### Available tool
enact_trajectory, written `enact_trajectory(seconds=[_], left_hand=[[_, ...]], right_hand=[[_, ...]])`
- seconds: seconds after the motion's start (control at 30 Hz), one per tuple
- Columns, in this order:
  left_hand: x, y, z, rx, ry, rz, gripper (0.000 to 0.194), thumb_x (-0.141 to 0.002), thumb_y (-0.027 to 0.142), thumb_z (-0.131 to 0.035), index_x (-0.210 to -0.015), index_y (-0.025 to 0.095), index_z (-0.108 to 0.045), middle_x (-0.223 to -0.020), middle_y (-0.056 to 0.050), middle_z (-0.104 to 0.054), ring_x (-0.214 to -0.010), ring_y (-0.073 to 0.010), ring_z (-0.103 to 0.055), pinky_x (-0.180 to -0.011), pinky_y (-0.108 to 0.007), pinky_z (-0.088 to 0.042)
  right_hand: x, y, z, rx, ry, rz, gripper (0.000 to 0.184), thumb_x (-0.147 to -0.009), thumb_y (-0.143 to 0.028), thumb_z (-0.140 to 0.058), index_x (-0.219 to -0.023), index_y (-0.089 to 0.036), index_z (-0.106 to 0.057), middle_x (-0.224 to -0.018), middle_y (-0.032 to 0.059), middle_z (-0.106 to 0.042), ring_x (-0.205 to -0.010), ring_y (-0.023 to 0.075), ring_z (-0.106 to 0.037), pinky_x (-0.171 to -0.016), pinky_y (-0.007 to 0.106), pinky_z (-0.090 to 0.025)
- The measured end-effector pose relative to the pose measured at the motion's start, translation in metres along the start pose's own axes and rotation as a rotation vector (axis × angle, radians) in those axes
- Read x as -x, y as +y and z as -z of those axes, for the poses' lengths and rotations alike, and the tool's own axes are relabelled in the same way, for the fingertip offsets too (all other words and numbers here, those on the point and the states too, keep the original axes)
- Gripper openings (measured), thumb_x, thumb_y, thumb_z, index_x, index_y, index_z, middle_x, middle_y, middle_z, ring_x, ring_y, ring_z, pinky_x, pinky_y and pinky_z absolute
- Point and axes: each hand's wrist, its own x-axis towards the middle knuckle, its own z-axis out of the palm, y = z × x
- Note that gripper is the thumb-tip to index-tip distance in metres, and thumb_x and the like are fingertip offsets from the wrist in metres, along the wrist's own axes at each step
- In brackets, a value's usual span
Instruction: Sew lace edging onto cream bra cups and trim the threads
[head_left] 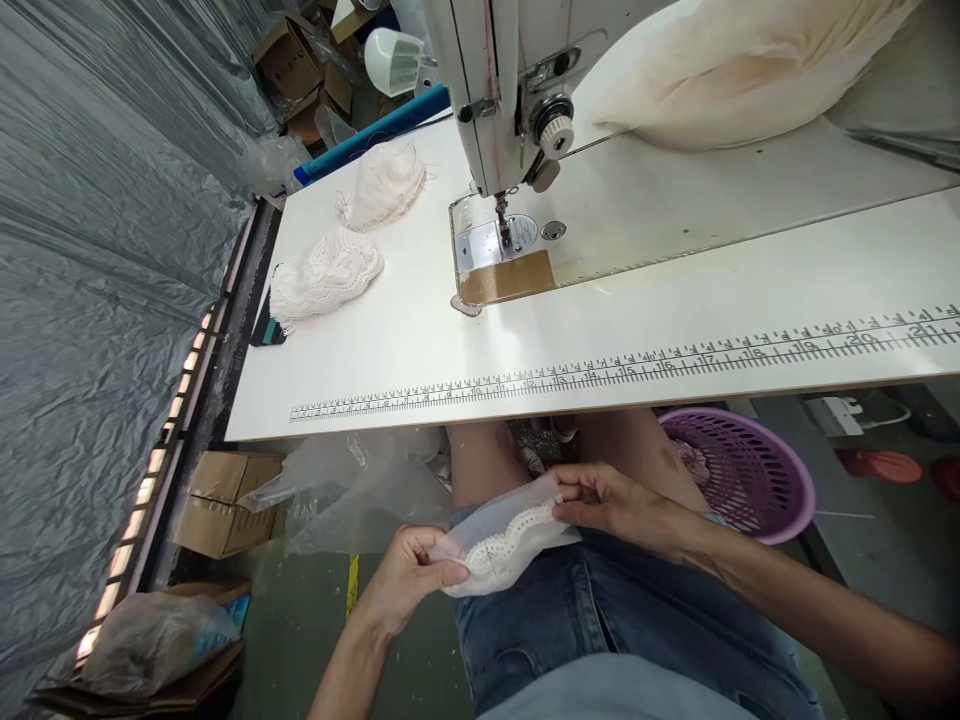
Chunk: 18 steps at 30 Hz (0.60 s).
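A piece of sheer white fabric with a scalloped lace trim [502,540] is stretched between my two hands above my lap. My left hand [416,575] pinches its left end between thumb and fingers. At the other end, my right hand [607,505] grips the fabric near the upper corner. Beyond them stands a sewing machine [472,90], its needle and presser foot [504,225] over the metal plate. Two bunches of white lace, a nearer one [326,278] and a farther one [386,185], lie on the table left of the machine.
The white table [390,350] has a printed ruler along its front edge. Cream fabric [735,80] is heaped behind the machine bed. A purple basket [799,490] stands below at right. Cardboard boxes [225,500] and plastic sheeting [360,485] are at lower left.
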Motion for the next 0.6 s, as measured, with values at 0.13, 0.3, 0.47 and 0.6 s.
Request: enact_trajectory(seconds=[0.13,0.3,0.47,0.6], left_hand=[[0.001,-0.001,-0.001,0.019,0.003,-0.009,0.035,-0.045,0.036,-0.087,-0.063,0.011,-0.071,-0.057,-0.003,-0.067,-0.051,-0.0094,-0.057,-0.053,-0.019,-0.041],[0.003,-0.002,-0.001,0.015,0.013,-0.008,0.035,-0.045,0.036,-0.087,-0.064,0.011,-0.071,-0.058,-0.003,-0.068,-0.051,-0.0096,-0.057,-0.052,-0.019,-0.041],[0.006,0.001,0.002,-0.067,-0.014,-0.013,0.033,-0.05,0.038,-0.085,-0.065,0.011,-0.071,-0.06,-0.004,-0.068,-0.053,-0.0097,-0.057,-0.054,-0.019,-0.042],[0.006,0.01,0.004,-0.199,-0.086,-0.028,0.03,-0.053,0.035,-0.083,-0.068,0.011,-0.073,-0.058,-0.003,-0.067,-0.052,-0.0083,-0.055,-0.052,-0.017,-0.04]], right_hand=[[0.001,-0.002,-0.002,0.062,0.042,0.01,0.043,-0.068,-0.051,-0.07,-0.089,-0.014,-0.064,-0.071,0.0001,-0.06,-0.069,0.0146,-0.055,-0.064,0.026,-0.041],[-0.003,0.002,-0.005,0.02,0.021,0.001,0.045,-0.068,-0.053,-0.07,-0.091,-0.014,-0.065,-0.077,0.0025,-0.065,-0.072,0.016,-0.057,-0.067,0.028,-0.042],[-0.004,-0.001,-0.003,-0.022,-0.006,-0.026,0.045,-0.068,-0.049,-0.071,-0.094,-0.012,-0.068,-0.084,0.0063,-0.069,-0.079,0.02,-0.062,-0.074,0.032,-0.046],[0.002,-0.005,0.01,0.018,-0.128,-0.048,0.042,-0.077,-0.044,-0.066,-0.106,-0.015,-0.067,-0.102,0.0101,-0.069,-0.098,0.0261,-0.061,-0.085,0.036,-0.046]])
